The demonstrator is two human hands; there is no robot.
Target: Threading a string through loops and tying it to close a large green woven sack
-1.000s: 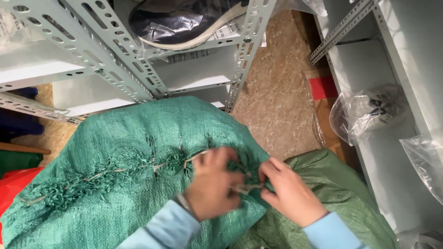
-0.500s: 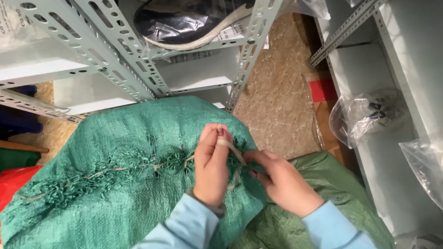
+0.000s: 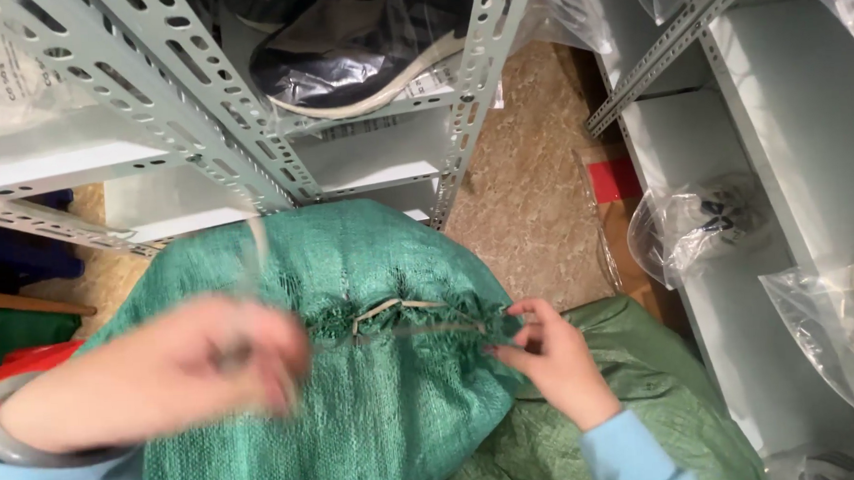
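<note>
Sack (image 3: pixel 377 405), green woven, lying near centre on the floor below grey metal shelving (image 3: pixel 250 152). Right hand (image 3: pixel 547 355) pinches the frayed seam at the sack's right edge, fingers together. Left hand (image 3: pixel 164 376) blurred over the sack's left; grip cannot be told.

green woven sacks (image 3: pixel 377 405): 2; hands (image 3: pixel 547 355): 2; bagged shoe (image 3: pixel 352 51): 1; metal shelving racks (image 3: pixel 250 152): 2

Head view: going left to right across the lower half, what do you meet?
Red bag → blurred left hand → green woven sack → right hand → clear bags on the shelf.
</note>
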